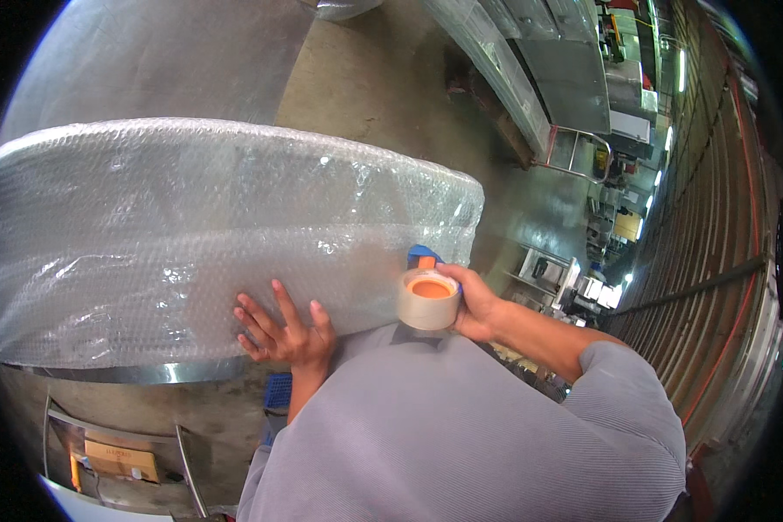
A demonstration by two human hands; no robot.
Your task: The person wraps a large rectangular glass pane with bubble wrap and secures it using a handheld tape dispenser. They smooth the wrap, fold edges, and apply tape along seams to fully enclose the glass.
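Behind tape roll (429,311), right hand (474,304), partly hidden

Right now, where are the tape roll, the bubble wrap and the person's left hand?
Tape roll (428,311): head view, outer curved side.
Bubble wrap (226,228): head view, middle of its visible surface.
Left hand (297,339): head view, back of hand.

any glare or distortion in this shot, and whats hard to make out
In the head view, white glints speckle the bubble wrap and tube lamps glow brightly; the head view's fisheye bows the ribbed wall and blackens the corners; in that same view the tape roll looks fairly crisp, distant clutter too small to tell.
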